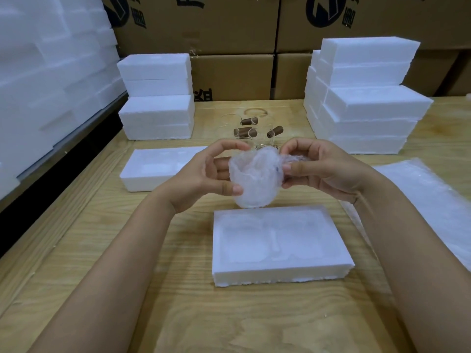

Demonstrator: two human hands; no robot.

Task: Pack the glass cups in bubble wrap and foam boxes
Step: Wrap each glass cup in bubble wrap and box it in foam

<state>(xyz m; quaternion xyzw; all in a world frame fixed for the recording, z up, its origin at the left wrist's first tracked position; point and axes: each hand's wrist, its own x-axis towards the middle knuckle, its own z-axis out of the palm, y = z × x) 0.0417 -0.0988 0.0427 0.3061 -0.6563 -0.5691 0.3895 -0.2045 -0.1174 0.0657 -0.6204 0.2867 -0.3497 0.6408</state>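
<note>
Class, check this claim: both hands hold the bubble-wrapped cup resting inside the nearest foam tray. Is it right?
No. In the head view the left hand and right hand hold the bubble-wrapped cup above the nearest foam tray, not inside it.

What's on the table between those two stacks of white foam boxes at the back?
In the head view, a cluster of clear glass cups with small brown rolls, between the left stack and right stack.

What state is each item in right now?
Wrapped bundle: held in the air by both hands.
Left hand: grips the bundle.
Right hand: pinches its wrap.
Near foam tray: open, cavities empty.
Glass cups: unwrapped, standing behind.
Bubble wrap sheets: lying flat.
</note>
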